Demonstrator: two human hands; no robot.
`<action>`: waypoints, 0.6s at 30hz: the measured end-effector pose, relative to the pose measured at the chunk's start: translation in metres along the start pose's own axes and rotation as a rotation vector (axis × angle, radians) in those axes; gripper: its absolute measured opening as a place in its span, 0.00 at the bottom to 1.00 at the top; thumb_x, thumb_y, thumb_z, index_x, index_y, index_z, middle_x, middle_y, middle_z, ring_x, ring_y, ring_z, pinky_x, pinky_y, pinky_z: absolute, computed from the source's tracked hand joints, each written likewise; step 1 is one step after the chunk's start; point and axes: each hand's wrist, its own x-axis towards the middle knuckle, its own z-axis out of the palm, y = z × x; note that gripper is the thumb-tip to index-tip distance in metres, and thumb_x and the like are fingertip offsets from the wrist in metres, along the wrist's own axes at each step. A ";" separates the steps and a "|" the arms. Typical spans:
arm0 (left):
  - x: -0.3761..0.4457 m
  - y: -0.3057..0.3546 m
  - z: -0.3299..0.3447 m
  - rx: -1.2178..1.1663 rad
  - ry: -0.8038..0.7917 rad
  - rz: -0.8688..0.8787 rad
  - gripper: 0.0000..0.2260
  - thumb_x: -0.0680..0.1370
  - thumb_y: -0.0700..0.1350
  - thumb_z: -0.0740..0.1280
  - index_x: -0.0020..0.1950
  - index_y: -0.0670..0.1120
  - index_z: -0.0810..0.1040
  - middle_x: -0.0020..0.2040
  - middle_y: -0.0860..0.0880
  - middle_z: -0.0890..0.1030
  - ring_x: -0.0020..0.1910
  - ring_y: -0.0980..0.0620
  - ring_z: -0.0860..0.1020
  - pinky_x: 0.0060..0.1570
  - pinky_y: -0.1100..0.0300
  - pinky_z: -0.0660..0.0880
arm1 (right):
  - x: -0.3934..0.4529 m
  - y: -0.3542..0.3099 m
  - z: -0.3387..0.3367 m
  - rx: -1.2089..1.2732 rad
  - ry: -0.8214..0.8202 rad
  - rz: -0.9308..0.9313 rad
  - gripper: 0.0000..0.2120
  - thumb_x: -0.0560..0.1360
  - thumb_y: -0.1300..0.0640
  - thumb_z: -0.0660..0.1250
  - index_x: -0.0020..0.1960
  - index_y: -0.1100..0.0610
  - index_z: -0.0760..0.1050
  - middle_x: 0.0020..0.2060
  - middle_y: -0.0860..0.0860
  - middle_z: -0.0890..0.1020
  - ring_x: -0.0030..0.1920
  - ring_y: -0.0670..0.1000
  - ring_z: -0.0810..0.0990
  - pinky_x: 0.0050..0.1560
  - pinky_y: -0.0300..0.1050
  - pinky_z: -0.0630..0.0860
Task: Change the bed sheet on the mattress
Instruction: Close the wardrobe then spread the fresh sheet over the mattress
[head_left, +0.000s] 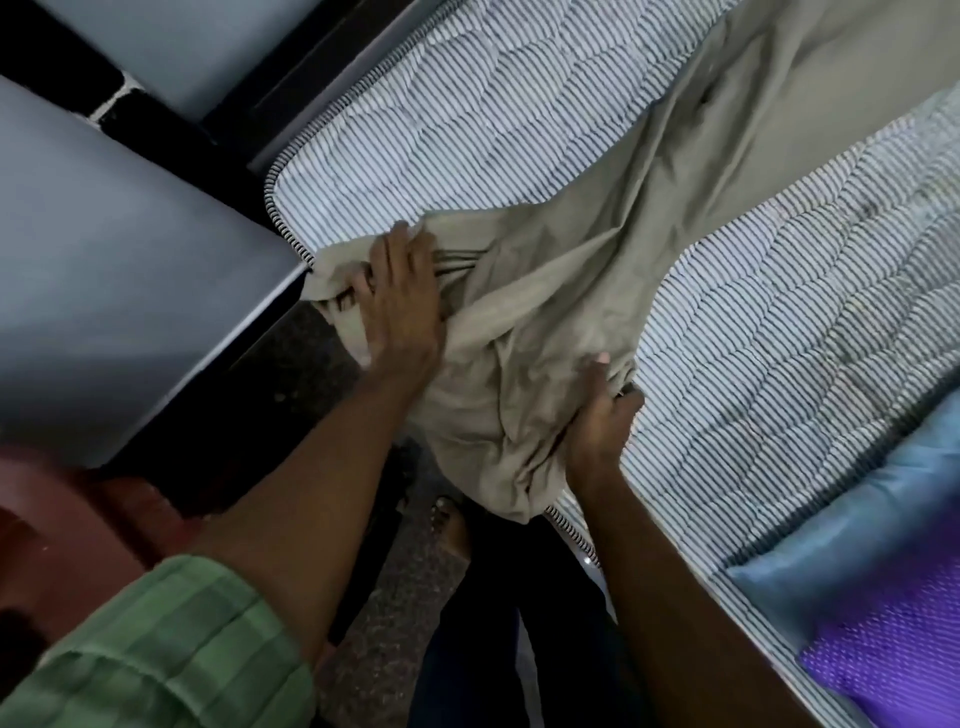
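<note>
left hand (400, 296) seemingly curled, right hand (602, 415) clenched tight.

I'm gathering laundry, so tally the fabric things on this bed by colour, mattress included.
Beige: 1, the sheet
Blue: 1, the pillow
Purple: 1, the dotted cloth
White with dark stripes: 1, the mattress
Total: 4

The sheet (545, 322) is plain beige; the mattress (467, 119) white with thin dark stripes; one pillow (841, 545) blue, another (893, 649) purple with dots; the sleeve (171, 649) green check.
</note>
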 end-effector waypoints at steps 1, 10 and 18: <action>0.004 0.009 -0.001 -0.038 -0.028 0.049 0.33 0.69 0.40 0.66 0.75 0.48 0.66 0.78 0.44 0.65 0.75 0.40 0.65 0.69 0.42 0.60 | 0.013 -0.014 0.002 0.043 0.034 0.039 0.38 0.70 0.32 0.71 0.69 0.54 0.64 0.63 0.53 0.77 0.61 0.53 0.80 0.63 0.56 0.79; 0.073 0.078 0.020 -0.658 -0.138 0.291 0.16 0.76 0.43 0.59 0.62 0.47 0.76 0.60 0.47 0.75 0.57 0.45 0.76 0.54 0.46 0.77 | 0.115 -0.112 0.026 0.195 -0.224 0.086 0.28 0.76 0.36 0.66 0.66 0.56 0.81 0.59 0.56 0.86 0.60 0.58 0.84 0.64 0.58 0.79; 0.123 0.096 0.030 -0.682 -0.136 0.157 0.17 0.73 0.39 0.66 0.60 0.51 0.80 0.58 0.50 0.81 0.60 0.48 0.78 0.60 0.55 0.74 | 0.129 -0.130 0.039 0.303 -0.174 0.160 0.23 0.84 0.45 0.57 0.69 0.58 0.79 0.60 0.57 0.85 0.60 0.58 0.83 0.63 0.53 0.80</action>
